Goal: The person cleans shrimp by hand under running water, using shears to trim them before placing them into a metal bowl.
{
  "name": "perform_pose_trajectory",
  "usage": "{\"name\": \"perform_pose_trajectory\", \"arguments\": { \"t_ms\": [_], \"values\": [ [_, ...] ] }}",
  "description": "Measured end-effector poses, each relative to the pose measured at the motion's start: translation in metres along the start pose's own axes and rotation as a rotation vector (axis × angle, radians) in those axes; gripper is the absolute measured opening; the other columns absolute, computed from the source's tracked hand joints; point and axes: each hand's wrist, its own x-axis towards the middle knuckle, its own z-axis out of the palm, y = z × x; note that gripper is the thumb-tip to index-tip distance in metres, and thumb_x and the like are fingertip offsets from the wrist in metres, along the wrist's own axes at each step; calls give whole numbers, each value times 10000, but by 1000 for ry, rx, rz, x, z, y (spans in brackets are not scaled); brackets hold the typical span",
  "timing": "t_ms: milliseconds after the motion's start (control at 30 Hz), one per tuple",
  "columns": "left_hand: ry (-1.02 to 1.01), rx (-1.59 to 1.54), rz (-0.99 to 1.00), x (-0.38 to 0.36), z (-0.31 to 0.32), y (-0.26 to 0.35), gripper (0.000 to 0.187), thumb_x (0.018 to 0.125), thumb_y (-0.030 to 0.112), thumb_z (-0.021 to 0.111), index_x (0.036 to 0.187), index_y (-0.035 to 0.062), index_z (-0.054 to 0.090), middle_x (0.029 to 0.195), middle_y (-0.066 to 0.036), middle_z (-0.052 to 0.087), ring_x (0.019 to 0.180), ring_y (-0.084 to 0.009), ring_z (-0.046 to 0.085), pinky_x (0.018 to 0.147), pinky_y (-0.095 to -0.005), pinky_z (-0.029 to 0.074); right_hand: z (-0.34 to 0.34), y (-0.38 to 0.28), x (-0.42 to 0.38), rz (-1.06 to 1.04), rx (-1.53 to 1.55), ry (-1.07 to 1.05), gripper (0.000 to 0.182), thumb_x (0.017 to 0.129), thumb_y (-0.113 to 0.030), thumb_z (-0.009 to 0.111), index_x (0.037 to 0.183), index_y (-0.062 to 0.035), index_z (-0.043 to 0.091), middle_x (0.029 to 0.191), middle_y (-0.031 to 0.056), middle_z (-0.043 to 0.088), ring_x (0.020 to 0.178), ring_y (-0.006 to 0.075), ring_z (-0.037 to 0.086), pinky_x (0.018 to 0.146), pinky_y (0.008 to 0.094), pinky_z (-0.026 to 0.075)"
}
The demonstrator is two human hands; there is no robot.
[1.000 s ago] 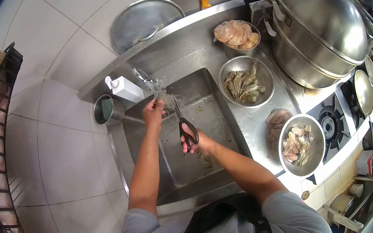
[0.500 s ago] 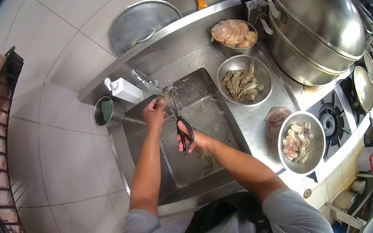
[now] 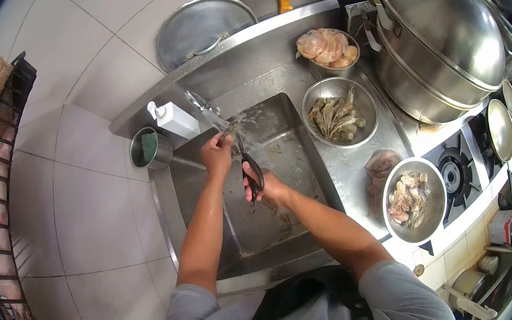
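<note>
Over the steel sink (image 3: 262,215), my left hand (image 3: 217,156) pinches a shrimp (image 3: 228,133) near the water running from the faucet (image 3: 195,101). My right hand (image 3: 274,190) is wrapped round the black handles of a pair of scissors (image 3: 254,171). Their blades reach up to the shrimp, right beside my left fingertips. Scraps lie on the sink bottom below my right hand. On the counter beyond the sink stands a steel bowl (image 3: 371,131) of whole grey shrimp (image 3: 336,113). A perforated bowl (image 3: 436,215) nearer me holds paler shrimp pieces (image 3: 409,198).
A soap bottle (image 3: 174,119) and a small pot (image 3: 152,148) with a green pad line the sink's left edge. Behind are a container of bagged meat (image 3: 326,69), a large steamer (image 3: 428,85) and a round lid (image 3: 203,29). A gas burner (image 3: 456,172) is at right.
The scissor handles have come closer together, and the blades now meet the shrimp. My left hand has turned slightly, so more of the shrimp shows. The whole view has shifted a little.
</note>
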Motion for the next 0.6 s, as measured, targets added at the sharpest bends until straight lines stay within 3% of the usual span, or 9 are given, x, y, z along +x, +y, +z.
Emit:
{"name": "perform_pose_trajectory", "arguments": {
  "t_ms": [67,133,267,333,400,467,533,600],
  "values": [
    [43,12,10,0,1,0,386,832,198,698,1096,-71,615,824,-64,640,591,-122,571,541,-250,488,1,-1,1,-30,18,58,622,834,-672,523,779,-53,537,615,49,588,522,147,593,438,227,400],
    [24,-39,-99,-4,-4,17,325,825,192,687,1035,-53,649,889,-110,679,748,-174,636,719,-305,500,1,1,0,-34,36,137,552,834,-608,590,744,-66,532,582,49,571,478,149,572,384,228,366],
    [65,-268,-201,1,-6,19,309,818,185,698,1015,-48,653,864,-85,672,706,-150,614,693,-296,498,-17,21,-12,-54,94,122,504,841,-553,621,726,-72,530,565,48,566,450,146,555,351,217,339],
    [101,-114,-42,10,-7,5,309,800,184,712,1001,-43,654,833,-64,667,672,-124,598,661,-274,491,-29,23,-43,23,-41,124,532,842,-562,609,720,-46,565,550,69,559,477,157,571,406,266,402],
    [103,-75,-76,4,-15,36,298,793,178,711,985,-43,655,812,-59,667,659,-119,596,651,-269,486,-39,11,-85,11,-693,302,462,901,-455,547,752,-21,599,628,117,611,624,254,638,580,383,497],
    [103,-37,-110,5,-17,45,287,786,172,710,969,-42,656,792,-54,668,646,-114,594,642,-264,482,-66,47,-105,-126,-1138,577,443,883,-447,542,822,-23,658,739,200,651,711,358,646,698,464,489],
    [90,-173,-72,10,-10,38,258,772,181,714,921,-25,663,753,-41,664,640,-110,589,623,-267,475,-68,34,-144,6,-1186,696,400,886,-375,527,818,0,650,814,237,654,811,403,636,734,490,487],
    [31,-216,-57,13,-2,33,264,775,165,717,943,-30,661,781,-46,668,663,-119,599,633,-277,477,-77,32,-162,92,-1250,751,408,880,-382,540,811,6,645,809,236,654,819,390,642,740,481,493]
  ]
}}
